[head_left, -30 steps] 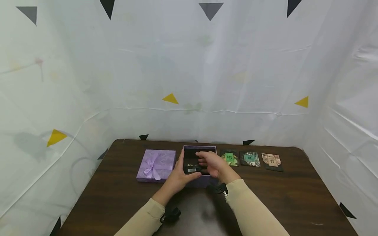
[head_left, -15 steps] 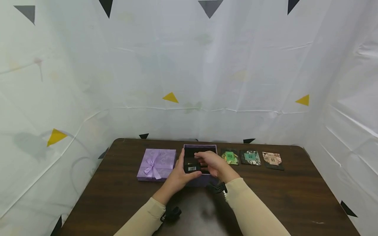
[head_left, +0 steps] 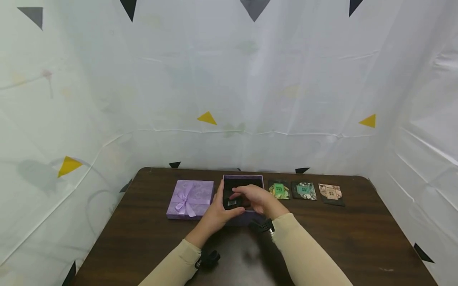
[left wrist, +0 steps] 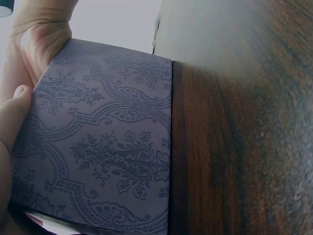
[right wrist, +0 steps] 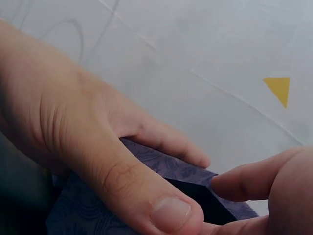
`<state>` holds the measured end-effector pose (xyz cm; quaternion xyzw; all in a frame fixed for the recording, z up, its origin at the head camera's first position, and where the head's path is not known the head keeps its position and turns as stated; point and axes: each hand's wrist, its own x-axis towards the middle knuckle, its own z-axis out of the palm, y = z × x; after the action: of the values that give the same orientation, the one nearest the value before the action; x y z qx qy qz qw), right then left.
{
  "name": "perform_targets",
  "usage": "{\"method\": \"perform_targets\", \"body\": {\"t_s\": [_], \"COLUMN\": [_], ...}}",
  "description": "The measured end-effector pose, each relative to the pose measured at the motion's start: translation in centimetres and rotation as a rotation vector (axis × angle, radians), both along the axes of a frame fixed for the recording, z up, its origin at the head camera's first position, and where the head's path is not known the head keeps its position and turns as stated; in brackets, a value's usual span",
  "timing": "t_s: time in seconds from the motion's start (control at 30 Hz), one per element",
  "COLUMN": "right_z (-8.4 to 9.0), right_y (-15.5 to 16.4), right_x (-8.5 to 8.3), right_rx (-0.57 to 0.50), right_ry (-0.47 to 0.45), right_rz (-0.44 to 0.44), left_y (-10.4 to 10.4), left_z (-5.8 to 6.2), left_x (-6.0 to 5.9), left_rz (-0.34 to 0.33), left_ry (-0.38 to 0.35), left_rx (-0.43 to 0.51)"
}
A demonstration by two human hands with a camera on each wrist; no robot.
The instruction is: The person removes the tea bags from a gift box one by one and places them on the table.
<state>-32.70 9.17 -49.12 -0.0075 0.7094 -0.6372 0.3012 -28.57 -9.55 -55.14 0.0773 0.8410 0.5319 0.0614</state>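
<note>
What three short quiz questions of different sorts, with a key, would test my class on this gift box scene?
1. True or false: the lid with the bow sits on the open box.
2. How many small cards lie in a row on the table, on the right-hand side of the box? A) two B) three C) five
3. Fill in: the left hand grips the box at its ____ side.

Key
1. False: the lid lies on the table beside the box.
2. B.
3. Left; the right hand reaches over the box and the small black item with a barcode label in it.
</note>
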Motion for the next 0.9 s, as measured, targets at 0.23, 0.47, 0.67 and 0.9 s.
{"method": "perform_targets", "body": {"t_s": [0.23,0.47,0.67,0.9], "right_z": [-0.02,-0.17,-0.48,-0.53], "right_y": [-0.21,-0.23,-0.17,-0.04], "right_x": [-0.19,-0.13,-0.21,0.04], "right_rx": [0.063,0.088,0.059,0.048], "right_ry": [0.011,0.040,0.068,0.110], "right_rz": [0.072,0.116,0.110,0.085], "left_y": [-0.09,-0.12,-0.14,-0.09], "left_z": [-0.06,-0.21,-0.12,0.01], "left_x": [-0.21,-0.25,-0.13,-0.04], "left_rz": [-0.004,-0.009,-0.005,-0.001], "left_ry": [0.018,0.014,0.009,0.005], "left_rx": [-0.023,-0.006,-0.017,-0.023]}}
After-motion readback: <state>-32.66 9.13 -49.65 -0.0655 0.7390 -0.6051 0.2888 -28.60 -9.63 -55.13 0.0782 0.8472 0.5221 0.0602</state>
